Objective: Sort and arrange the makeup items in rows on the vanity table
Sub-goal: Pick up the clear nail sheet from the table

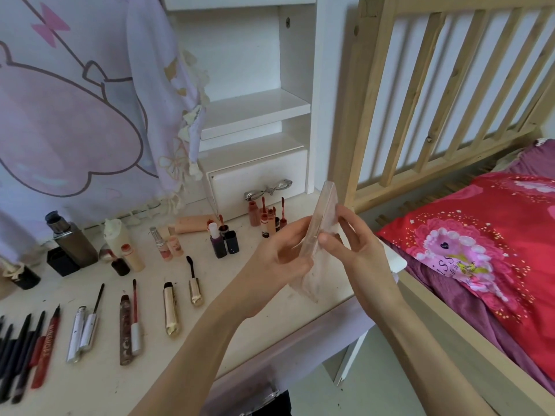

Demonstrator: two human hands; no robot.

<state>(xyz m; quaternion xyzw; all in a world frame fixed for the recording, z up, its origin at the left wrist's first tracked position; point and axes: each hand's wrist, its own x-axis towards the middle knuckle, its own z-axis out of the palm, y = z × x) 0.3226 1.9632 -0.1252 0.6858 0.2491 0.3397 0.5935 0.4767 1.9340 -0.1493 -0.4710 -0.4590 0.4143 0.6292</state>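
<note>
Over the tabletop's (270,325) right end, both hands hold a clear, flat plastic case (321,235) up edge-on, tilted w/ its top toward the drawer unit. Left hand (282,250) grips the lower left side, fingers curled round it; right hand (351,244) pinches the right side btwn thumb and fingers, other fingers loosely bent. Case is off the tabletop, not touching anything else; can't tell what's inside, it's blurred.

On the tabletop, front left: a row of dark pencils (18,349) w/ a red liner pen (46,346) beside them. Next, going right, a silver mascara tube and wand (82,331), then a brown gloss tube w/ its wand (129,325), then a gold tube (171,309) and a gold-handled brush wand (193,283), lying apart.

Further back, left: a tall grey bottle (70,238), a black cube box (61,262) just in front of it, and a cream tube (123,244). Middle: small pink lipsticks (165,241), a peach tube (195,224) lying flat, a dark purple bottle (218,243) touching a black lipstick case (232,241). Near the white drawer (258,178) w/ a silver bow handle (268,187), a cluster of small lip tints (265,219) stands upright.

Right of the tabletop: a bed w/ wooden slatted rail (450,94) and a red floral pillow (486,250).
</note>
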